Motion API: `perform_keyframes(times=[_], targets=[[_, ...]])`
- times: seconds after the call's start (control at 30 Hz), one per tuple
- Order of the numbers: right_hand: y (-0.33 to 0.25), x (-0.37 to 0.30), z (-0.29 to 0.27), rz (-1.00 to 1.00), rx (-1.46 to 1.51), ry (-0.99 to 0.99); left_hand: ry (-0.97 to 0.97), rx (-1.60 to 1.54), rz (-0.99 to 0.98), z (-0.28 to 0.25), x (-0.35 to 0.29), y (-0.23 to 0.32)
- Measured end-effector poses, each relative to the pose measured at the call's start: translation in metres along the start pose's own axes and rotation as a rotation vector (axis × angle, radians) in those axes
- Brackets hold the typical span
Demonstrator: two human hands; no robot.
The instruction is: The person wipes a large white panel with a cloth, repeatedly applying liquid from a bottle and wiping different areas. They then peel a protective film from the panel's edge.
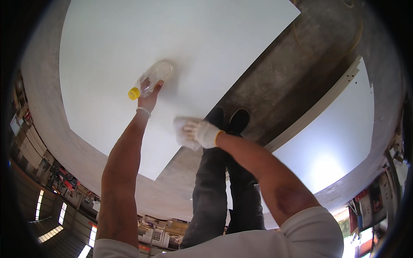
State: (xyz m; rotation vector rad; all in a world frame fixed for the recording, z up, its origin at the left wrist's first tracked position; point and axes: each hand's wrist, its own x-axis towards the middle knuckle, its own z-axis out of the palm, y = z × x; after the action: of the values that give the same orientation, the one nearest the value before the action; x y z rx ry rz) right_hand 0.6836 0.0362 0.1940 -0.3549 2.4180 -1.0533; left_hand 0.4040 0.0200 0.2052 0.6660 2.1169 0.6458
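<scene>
My bare left hand [148, 99] is wrapped round a clear plastic bottle [160, 71] with a yellow cap [134, 93]. The bottle is tilted, its cap toward the lower left, over a large white panel [107, 51]. A pale band circles my left wrist. My right hand [205, 132], in a white knitted glove with a yellow cuff, holds a whitish cloth [186, 131] at the panel's near right edge. Motion smears the cloth, and part of it is hidden under the glove.
Dark shoes [238, 120] stand on the grey concrete floor [297, 64] beside the panel's edge. Farther right lies a stack of white panels [335, 142] with small dark holes near one corner. A thin hose or cable [357, 36] curves across the floor at the upper right.
</scene>
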Motion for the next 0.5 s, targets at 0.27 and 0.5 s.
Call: perform_keyframes(times=[0.27,0.5], targets=[[0.063,-0.051,-0.005,0.199,0.079,0.452,-0.011,-0.078,0.018,0.004,0.004,-0.001],[0.265,-0.23,-0.129,1.379,0.096,1.263,-0.01,-0.139,-0.081,0.004,0.008,-0.005]])
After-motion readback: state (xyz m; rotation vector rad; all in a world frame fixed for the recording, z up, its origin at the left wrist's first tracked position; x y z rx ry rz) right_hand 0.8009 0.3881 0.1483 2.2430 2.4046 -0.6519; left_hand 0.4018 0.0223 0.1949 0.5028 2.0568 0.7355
